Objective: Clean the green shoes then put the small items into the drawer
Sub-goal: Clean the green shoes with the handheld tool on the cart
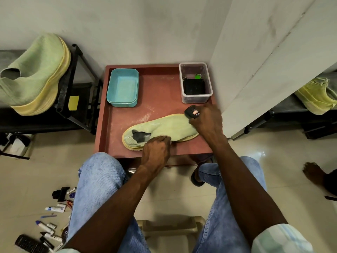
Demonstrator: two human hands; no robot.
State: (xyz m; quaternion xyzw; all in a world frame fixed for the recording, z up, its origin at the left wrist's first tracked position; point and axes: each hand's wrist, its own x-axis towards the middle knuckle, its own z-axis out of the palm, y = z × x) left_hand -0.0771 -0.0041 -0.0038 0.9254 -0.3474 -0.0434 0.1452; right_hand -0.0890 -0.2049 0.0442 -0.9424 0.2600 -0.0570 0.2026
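Observation:
A light green knit shoe [164, 127] lies flat on the red-brown table [160, 99], heel opening to the left. My left hand [156, 152] presses down on its near edge beside the opening. My right hand [207, 121] holds a small black brush [192, 111] against the toe end. A second green shoe [34, 73] stands on the black rack at the left. Small items [51, 221] lie scattered on the floor at the lower left: tubes, pens, a comb.
A blue tray [122, 87] sits at the table's back left. A clear box [195, 83] with a black wallet and a green tag stands back right. A white panel [273, 61] leans at the right. Another person's foot [313, 172] rests on the floor.

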